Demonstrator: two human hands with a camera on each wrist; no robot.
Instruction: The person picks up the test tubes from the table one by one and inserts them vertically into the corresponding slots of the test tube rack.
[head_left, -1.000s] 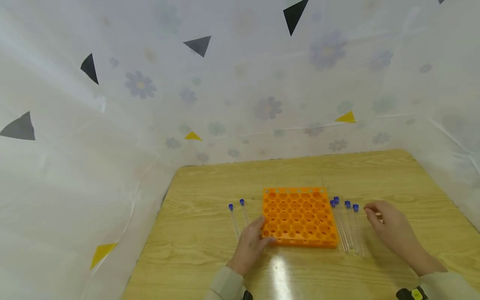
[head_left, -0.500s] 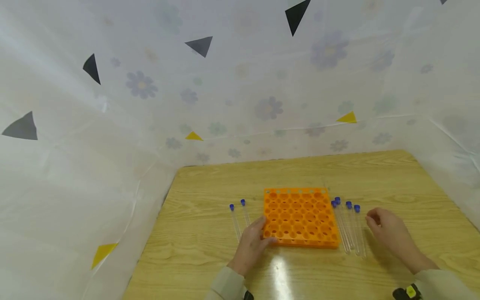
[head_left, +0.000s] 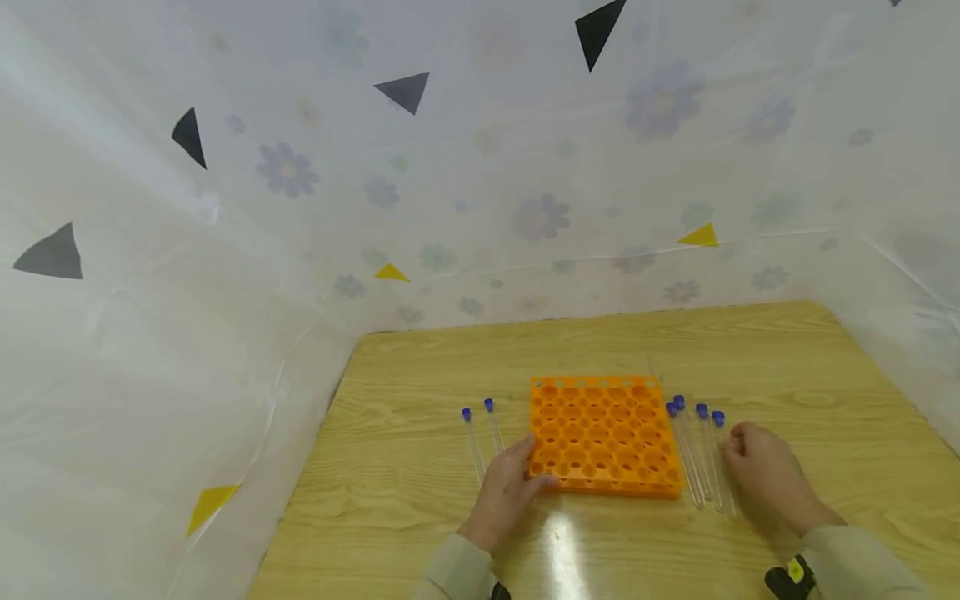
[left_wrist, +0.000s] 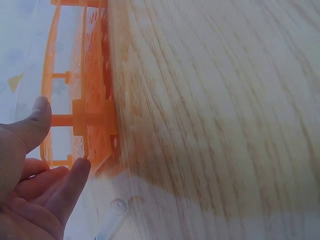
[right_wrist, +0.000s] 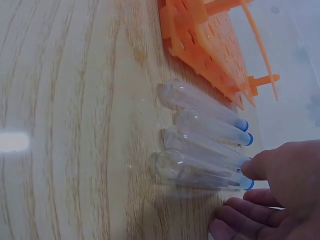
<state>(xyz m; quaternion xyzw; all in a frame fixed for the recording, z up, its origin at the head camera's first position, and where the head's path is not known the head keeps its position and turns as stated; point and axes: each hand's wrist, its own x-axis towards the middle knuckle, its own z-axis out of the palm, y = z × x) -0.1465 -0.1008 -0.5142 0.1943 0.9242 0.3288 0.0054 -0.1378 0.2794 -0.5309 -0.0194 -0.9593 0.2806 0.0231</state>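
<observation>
An orange test tube rack [head_left: 615, 486] with rows of round holes rests on the table. My left hand [head_left: 506, 492] grips its front left corner; in the left wrist view the thumb lies against the upper rim and the fingertips touch the side. Right of the rack, several clear test tubes [right_wrist: 202, 167] with blue caps lie side by side, caps pointing away from me. Beside the outermost tube [head_left: 722, 467] is my right hand [head_left: 768, 471]. Its thumb overlaps the cap ends in the right wrist view, with the other fingers loosely bent and apart from the thumb.
Two more blue-capped tubes, one with its cap here [head_left: 467, 414], lie left of the rack, partly hidden by my left hand. The wood-grain table [head_left: 420, 375] is bordered at the back and sides by a pale flowered curtain [head_left: 465, 208].
My right hand has moved down and left, closer to the outermost tube. The left hand has kept its grip on the rack, and the tubes lie as before.
</observation>
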